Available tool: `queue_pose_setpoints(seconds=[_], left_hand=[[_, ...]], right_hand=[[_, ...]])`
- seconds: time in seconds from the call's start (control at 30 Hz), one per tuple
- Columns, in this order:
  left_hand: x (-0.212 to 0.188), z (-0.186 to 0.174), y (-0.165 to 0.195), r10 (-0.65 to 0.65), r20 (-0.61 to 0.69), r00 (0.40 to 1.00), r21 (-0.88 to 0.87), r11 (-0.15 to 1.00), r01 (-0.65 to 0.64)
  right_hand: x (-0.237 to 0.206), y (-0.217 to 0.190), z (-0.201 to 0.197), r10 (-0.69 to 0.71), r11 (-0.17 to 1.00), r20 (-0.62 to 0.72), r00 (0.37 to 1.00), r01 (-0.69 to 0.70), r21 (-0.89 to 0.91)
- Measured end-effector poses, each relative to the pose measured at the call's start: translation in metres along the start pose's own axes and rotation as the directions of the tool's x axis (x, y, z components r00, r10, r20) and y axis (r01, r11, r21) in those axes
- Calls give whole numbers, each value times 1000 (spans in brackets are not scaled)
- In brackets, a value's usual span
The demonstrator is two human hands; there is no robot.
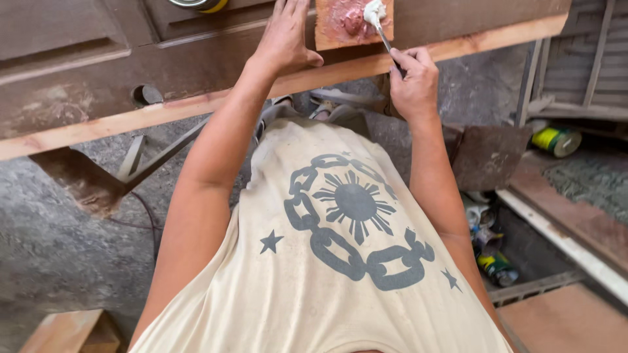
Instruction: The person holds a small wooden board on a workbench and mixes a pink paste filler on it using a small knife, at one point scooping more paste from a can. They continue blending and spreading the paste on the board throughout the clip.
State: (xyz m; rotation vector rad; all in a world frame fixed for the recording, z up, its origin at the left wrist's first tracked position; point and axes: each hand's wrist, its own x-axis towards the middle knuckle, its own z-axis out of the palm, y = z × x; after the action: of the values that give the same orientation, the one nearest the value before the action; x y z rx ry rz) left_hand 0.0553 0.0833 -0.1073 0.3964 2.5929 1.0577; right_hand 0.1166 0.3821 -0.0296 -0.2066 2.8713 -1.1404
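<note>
**Filler mixed on a board atop a door**

A dark brown panelled wooden door serves as the surface across the top of the frame, over a grey concrete floor. The left hand lies flat and released just beside a small square wooden board smeared with pink paste. The right hand is clenched on a thin metal spatula, whose long axis slants up-left to a white putty blob on the board; this hand is nearer.
</note>
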Motion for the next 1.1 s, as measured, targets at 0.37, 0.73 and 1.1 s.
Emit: queue_pose_setpoints(seconds=[0.37, 0.73, 1.1], left_hand=[[9, 15, -7, -32, 24, 999, -95, 995, 34], [8, 17, -1, -61, -23, 998, -48, 997, 60], [8, 15, 9, -86, -55, 995, -62, 995, 82]], right_hand=[[-7, -20, 27, 36, 988, -97, 995, -50, -146], [-4, -17, 23, 49, 998, -201, 978, -43, 35], [1, -23, 25, 91, 992, -22, 996, -88, 88]])
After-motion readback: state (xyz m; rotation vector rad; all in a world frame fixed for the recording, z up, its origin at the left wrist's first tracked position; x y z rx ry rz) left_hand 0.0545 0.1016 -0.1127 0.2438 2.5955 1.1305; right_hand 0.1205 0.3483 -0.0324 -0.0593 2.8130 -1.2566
